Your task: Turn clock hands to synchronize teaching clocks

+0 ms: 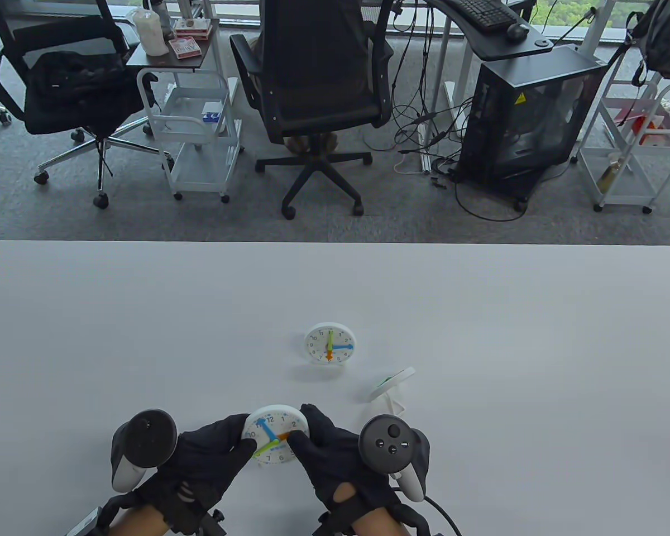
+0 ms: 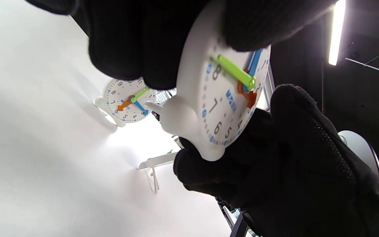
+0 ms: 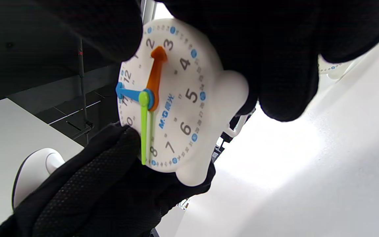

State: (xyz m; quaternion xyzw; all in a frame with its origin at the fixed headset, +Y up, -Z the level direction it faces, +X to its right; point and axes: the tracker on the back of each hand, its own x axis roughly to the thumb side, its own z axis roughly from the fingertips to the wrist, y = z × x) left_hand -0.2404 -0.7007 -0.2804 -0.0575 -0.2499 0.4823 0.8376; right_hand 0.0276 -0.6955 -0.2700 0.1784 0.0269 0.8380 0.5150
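Your left hand [image 1: 209, 452] and right hand [image 1: 335, 452] are both gripping one white teaching clock [image 1: 276, 435], holding it between them just above the near edge of the desk [image 1: 145, 335]. Your left fingers are wrapping its left rim; your right fingers [image 1: 301, 441] are lying over the right side of the face, near the orange hand [image 3: 156, 74], possibly touching it, though the gloves are hiding the contact. On this clock the orange hand is pointing between 2 and 3, the blue hand [image 3: 128, 93] near 11, and the green hand [image 3: 143, 131] near 8. A second clock [image 1: 329, 345] is standing upright mid-desk, well beyond your hands. A third clock [image 1: 392, 385] is standing edge-on, to its right and nearer you.
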